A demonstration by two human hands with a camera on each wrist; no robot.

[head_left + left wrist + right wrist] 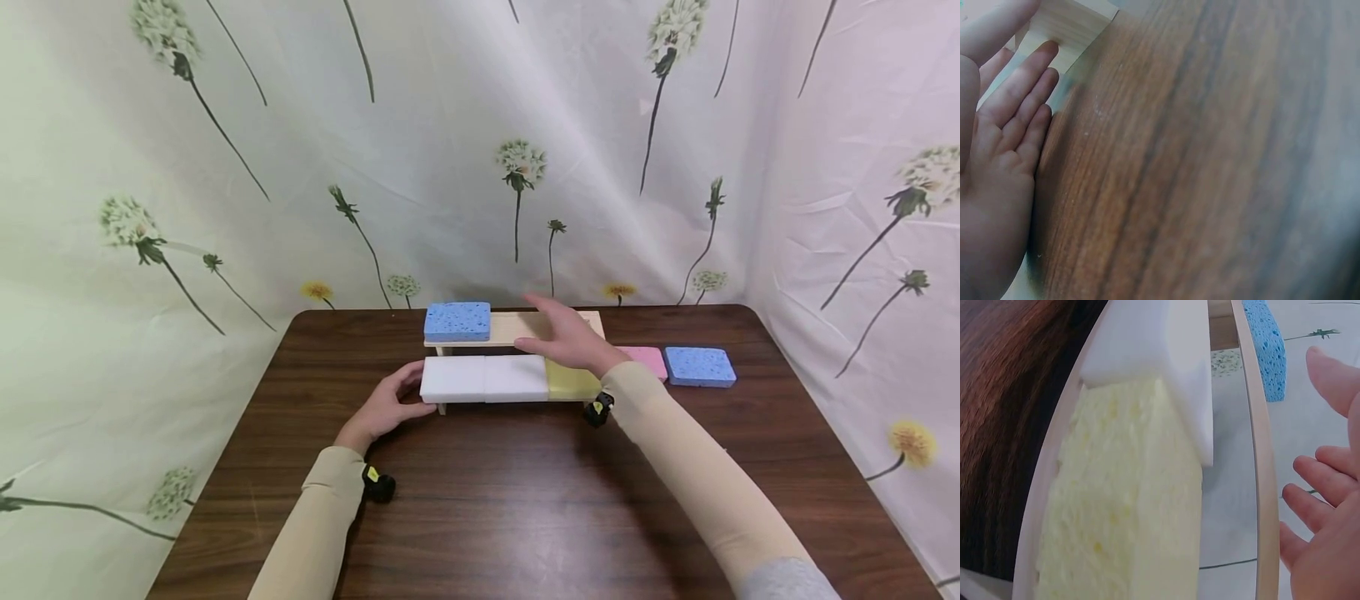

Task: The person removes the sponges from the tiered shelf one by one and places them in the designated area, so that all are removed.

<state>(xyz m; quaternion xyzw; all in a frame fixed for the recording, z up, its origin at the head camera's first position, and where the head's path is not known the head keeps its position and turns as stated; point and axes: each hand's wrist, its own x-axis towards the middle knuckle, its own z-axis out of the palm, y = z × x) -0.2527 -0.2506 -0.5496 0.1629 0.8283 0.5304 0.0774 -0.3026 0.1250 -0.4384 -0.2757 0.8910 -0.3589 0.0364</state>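
A light wooden two-step rack point(510, 328) stands toward the back of the table. On its lower step lie two white sponges point(453, 379) and a yellow sponge point(1107, 506) in a row; a blue sponge point(457, 322) sits at the upper step's left end. My left hand point(386, 407) is at the lower step's left end, thumb in front and fingers behind. In the left wrist view its fingers are straight, fingertips right at the wood. My right hand point(564, 335) hovers over the upper step's right part, fingers spread and holding nothing. Its forearm partly hides the yellow sponge.
Right of the rack, a pink sponge point(643, 362) and another blue sponge point(701, 367) lie on the dark wooden table point(480, 492). The sleeve overlaps the pink one. A dandelion-print curtain point(450, 167) hangs along the table's back edge and sides.
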